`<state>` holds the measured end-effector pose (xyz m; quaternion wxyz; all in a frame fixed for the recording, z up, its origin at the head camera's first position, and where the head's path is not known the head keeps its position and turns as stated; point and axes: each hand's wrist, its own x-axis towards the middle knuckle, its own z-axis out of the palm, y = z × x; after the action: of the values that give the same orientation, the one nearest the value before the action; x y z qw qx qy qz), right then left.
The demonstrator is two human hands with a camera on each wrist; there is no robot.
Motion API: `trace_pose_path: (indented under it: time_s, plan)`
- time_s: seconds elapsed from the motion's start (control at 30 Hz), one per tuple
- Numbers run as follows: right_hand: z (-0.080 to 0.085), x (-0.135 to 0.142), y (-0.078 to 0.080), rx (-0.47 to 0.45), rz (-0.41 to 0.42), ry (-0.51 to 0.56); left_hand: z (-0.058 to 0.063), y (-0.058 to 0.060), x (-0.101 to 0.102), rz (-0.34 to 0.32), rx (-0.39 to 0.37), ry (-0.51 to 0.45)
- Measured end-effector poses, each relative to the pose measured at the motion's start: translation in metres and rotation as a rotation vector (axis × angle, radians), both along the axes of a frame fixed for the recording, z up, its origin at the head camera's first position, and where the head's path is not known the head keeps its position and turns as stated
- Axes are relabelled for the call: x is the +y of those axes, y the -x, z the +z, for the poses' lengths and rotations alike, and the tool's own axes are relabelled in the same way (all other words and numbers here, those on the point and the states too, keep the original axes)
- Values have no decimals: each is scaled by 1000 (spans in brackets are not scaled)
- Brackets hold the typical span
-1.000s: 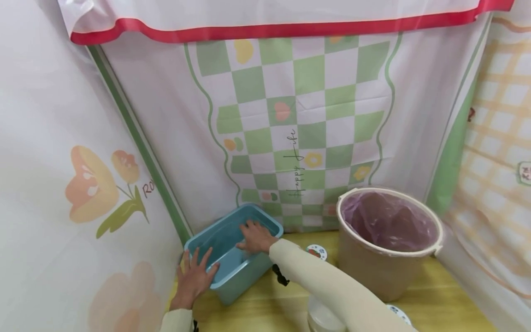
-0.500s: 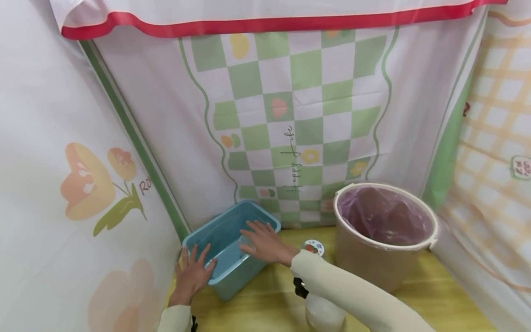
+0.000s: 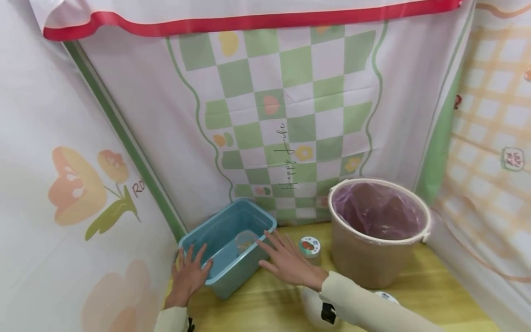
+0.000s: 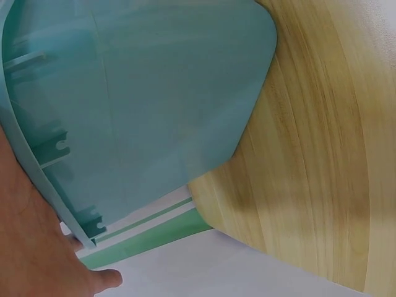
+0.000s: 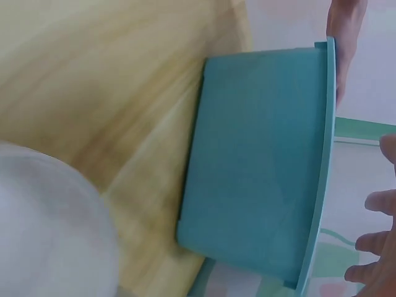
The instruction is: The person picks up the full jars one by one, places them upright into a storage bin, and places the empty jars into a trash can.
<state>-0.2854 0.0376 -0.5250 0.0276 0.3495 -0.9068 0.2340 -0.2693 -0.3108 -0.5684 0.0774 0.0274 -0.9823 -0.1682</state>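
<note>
The checked cloth (image 3: 286, 106) reads "Happy Life", the tulip cloth (image 3: 74, 180) "RO".

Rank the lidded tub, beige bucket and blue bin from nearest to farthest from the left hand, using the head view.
1. Blue bin, right at the left hand.
2. Lidded tub, to the right, past the bin.
3. Beige bucket, farthest right.

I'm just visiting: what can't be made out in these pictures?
Head view: contents of the clear tub, too small; blue bin partly hides it.
Head view: white round object, partly behind the right sleeve.
Head view: inside bottom of the pail, covered by purple liner.
Left wrist view: left hand, cut off by the left edge.
</note>
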Motion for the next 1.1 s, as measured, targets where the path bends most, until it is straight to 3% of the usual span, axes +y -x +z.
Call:
trace_pose_path:
  time_s: [0.17, 0.4, 0.63, 0.8, 0.93, 1.1]
  plan:
    - [-8, 14, -15, 19, -55, 11, -5, 1, -5, -3, -5, 0]
    - [-18, 33, -35, 70, -105, 25, 11, -7, -5, -13, -64, 19]
    - [-16, 56, -53, 90, -139, 46, 24, -7, 20, -107, 46, 87]
    - [-8, 73, -67, 117, -168, 43, 33, -10, 47, -190, 56, 65]
    - [4, 89, -76, 226, -209, 37, 40, -13, 64, -228, 37, 29]
    - [25, 113, -84, 232, -264, 59, 51, -16, 84, -272, 49, 22]
